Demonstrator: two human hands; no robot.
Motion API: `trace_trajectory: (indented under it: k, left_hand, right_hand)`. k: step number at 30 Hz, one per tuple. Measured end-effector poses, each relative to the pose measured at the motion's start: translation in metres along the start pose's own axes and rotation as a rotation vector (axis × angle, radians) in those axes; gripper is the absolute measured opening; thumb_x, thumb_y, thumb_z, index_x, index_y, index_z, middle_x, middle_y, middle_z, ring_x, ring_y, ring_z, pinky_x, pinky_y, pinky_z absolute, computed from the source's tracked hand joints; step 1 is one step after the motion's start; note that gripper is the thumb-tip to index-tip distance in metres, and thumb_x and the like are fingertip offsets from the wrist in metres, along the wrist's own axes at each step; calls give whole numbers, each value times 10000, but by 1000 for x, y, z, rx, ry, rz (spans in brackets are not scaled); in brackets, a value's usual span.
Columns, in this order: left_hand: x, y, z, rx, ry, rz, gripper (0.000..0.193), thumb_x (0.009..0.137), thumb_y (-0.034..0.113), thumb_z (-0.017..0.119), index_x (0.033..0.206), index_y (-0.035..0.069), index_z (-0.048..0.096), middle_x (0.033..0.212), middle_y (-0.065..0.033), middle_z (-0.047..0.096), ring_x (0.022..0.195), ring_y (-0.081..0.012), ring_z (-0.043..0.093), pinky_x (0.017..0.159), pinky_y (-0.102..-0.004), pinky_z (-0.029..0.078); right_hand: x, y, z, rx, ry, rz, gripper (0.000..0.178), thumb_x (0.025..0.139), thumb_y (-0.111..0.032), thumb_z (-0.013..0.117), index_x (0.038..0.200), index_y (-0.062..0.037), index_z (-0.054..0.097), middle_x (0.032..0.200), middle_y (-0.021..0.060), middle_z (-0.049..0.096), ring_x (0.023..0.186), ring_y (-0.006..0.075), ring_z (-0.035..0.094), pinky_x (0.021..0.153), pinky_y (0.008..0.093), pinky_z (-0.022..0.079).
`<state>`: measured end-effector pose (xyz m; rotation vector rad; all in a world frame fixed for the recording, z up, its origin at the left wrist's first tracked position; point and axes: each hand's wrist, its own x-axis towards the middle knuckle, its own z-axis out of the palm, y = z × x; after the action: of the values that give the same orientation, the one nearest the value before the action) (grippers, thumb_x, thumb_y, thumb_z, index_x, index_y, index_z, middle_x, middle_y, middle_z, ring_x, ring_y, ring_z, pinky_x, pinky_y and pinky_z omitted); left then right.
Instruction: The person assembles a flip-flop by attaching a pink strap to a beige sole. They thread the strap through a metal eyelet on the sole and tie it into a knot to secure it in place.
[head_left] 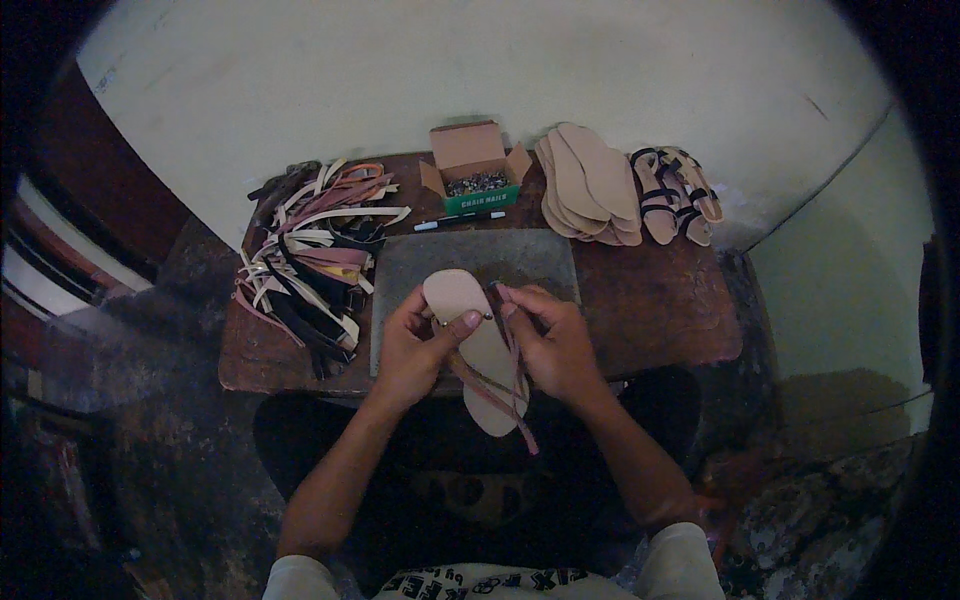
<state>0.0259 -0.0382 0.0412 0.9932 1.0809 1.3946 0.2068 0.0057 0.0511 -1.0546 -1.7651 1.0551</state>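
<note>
Over the near part of the table I hold a beige sandal sole (486, 352) tilted, its wide end up. My left hand (415, 345) grips the sole's left edge, with the thumb pressed on its face near a small dark spot. A mauve strap (490, 390) crosses the lower part of the sole, and its loose tip hangs past the right edge. My right hand (552, 338) is beside the sole's right edge, with thumb and fingers pinching an upper end of strap. How that end is attached to the sole cannot be made out.
A grey mat (410, 258) lies on the wooden table (660, 310). Loose straps (310, 255) are heaped at left. Behind stand an open green box of nails (480, 200) and a marker (460, 221). Stacked beige soles (590, 185) and black-strapped sandals (672, 195) lie at right, near the wall (640, 70).
</note>
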Motion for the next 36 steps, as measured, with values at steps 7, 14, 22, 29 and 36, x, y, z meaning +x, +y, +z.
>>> trace_trajectory:
  k: [7,14,22,29,36]
  left_hand:
    - [1,-5,-5,41,7,52,404,909,95,755,1260,5,577,1143,-96,695,1035,-166,666,895,-323,547]
    - [2,-7,-3,105,22,81,374,910,112,752,1240,23,602,1105,-92,711,965,-184,693,847,-338,563]
    - [1,-3,2,94,51,40,363,903,103,762,1217,2,610,1101,-93,710,995,-167,679,877,-327,553]
    - [3,-8,0,115,64,92,347,900,102,767,1197,1,618,1084,-92,712,990,-166,679,871,-322,547]
    - [3,-10,-1,119,37,85,319,897,78,758,1179,8,627,1098,-89,711,989,-177,684,879,-340,548]
  right_hand:
    - [0,-8,-5,-7,-61,-17,237,945,-65,661,1165,11,703,947,65,682,843,146,645,770,280,506]
    - [0,-7,-6,149,-31,122,178,934,-79,701,1087,10,720,866,60,706,735,108,643,679,271,522]
    - [1,1,-7,85,-30,56,160,931,-87,706,1042,25,733,888,66,701,723,101,645,640,258,511]
    - [0,-8,-7,43,-45,93,191,941,-115,699,1066,27,730,920,76,695,709,115,643,629,265,509]
    - [0,5,-4,83,-32,91,195,958,-121,679,1081,24,725,913,67,686,704,108,627,612,265,492]
